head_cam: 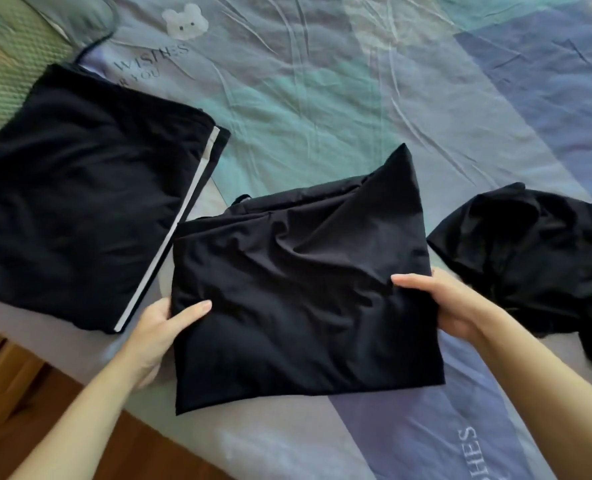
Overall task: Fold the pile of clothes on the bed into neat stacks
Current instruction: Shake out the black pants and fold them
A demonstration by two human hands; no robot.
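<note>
A folded black garment point(298, 289) is held between both my hands above the near part of the bed. My left hand point(164, 327) grips its left edge, thumb on top and fingers underneath. My right hand point(450, 303) grips its right edge the same way. To the left lies a folded black garment with a white stripe point(80, 209), flat on the bed. At the right lies a crumpled black garment point(536, 254), unfolded.
The bed sheet point(356, 109) is blue-green with wrinkles, a bear print and lettering. A green textured pillow point(7, 64) lies at the far left. The bed's near edge runs diagonally at lower left, with wooden floor point(80, 427) beyond it.
</note>
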